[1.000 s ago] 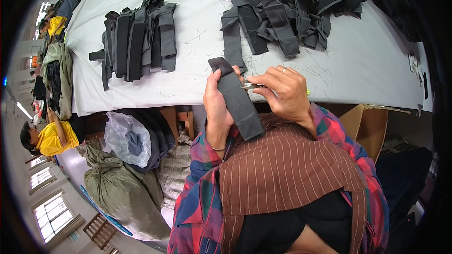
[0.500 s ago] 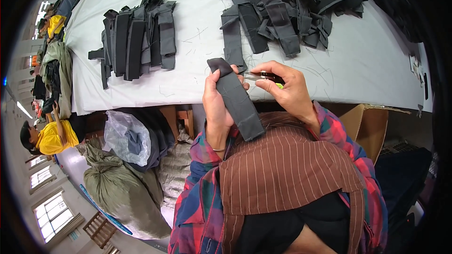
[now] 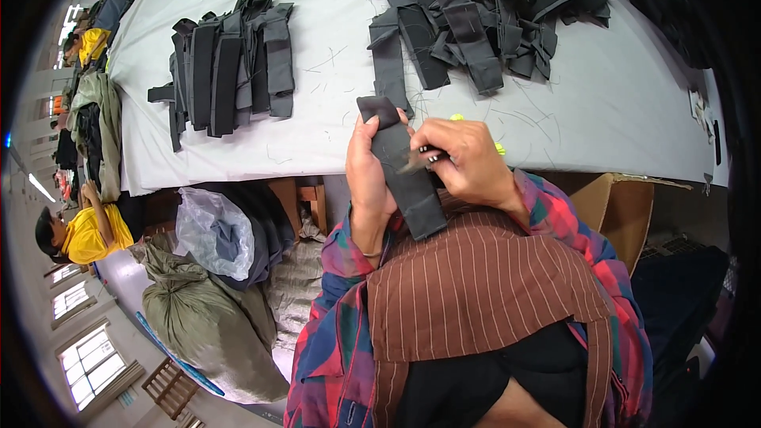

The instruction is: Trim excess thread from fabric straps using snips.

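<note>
My left hand [image 3: 367, 178] grips a long dark grey fabric strip [image 3: 404, 170] and holds it upright over the table's near edge. My right hand [image 3: 468, 162] pinches small thread snips [image 3: 422, 157] whose blades touch the strip's right edge; a bit of yellow-green handle [image 3: 499, 147] shows past the fingers. Beyond my hands a loose heap of dark fabric strips [image 3: 483, 16] lies at the back right of the white table [image 3: 333, 87]. A neat stack of similar strips [image 3: 226, 67] sits at the left.
Loose threads litter the table top. Below its near edge stand a clear plastic bag [image 3: 212, 230], a green sack [image 3: 202, 325] and an open cardboard box [image 3: 618, 206]. A person in a yellow shirt [image 3: 83, 230] sits at far left.
My right hand has drawn the snips a little lower along the strip's edge. The left hand keeps the strip in the same place.
</note>
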`<state>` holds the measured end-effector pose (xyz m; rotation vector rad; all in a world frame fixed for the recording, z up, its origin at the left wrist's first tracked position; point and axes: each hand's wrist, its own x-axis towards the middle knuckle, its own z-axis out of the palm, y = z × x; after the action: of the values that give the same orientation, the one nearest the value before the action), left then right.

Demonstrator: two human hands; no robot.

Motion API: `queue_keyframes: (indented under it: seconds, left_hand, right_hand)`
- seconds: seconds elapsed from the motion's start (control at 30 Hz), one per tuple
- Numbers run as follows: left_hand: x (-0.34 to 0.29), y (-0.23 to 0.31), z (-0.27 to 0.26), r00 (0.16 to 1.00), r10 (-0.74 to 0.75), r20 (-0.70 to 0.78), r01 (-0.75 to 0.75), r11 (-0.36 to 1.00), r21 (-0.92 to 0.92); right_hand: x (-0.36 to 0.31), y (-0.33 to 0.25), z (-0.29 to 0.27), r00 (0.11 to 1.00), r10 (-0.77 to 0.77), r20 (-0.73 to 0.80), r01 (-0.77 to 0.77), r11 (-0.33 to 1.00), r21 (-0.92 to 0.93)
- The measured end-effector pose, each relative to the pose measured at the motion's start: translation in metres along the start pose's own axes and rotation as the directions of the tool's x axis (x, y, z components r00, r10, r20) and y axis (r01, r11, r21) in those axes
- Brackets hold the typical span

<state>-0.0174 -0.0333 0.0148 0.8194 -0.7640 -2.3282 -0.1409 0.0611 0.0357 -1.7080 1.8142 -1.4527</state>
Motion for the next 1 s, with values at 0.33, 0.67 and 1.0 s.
queue_keyframes:
  seconds: [0.33, 0.67, 1.0]
  left_hand:
    - [0.001, 0.004, 0.001, 0.978, -0.162, 0.132, 0.193, 0.943, -0.272]
    - [0.002, 0.003, 0.003, 0.97, -0.143, 0.197, 0.206, 0.914, -0.349]
    - [0.005, 0.0, -0.001, 0.951, -0.151, 0.269, 0.253, 0.879, -0.403]
  right_hand:
    - [0.004, 0.001, -0.01, 0.996, -0.065, 0.054, 0.069, 0.995, -0.073]
    - [0.004, 0.004, -0.003, 0.98, -0.199, 0.009, 0.199, 0.971, -0.135]
    - [0.005, 0.008, 0.0, 0.981, -0.193, -0.004, 0.192, 0.979, -0.068]
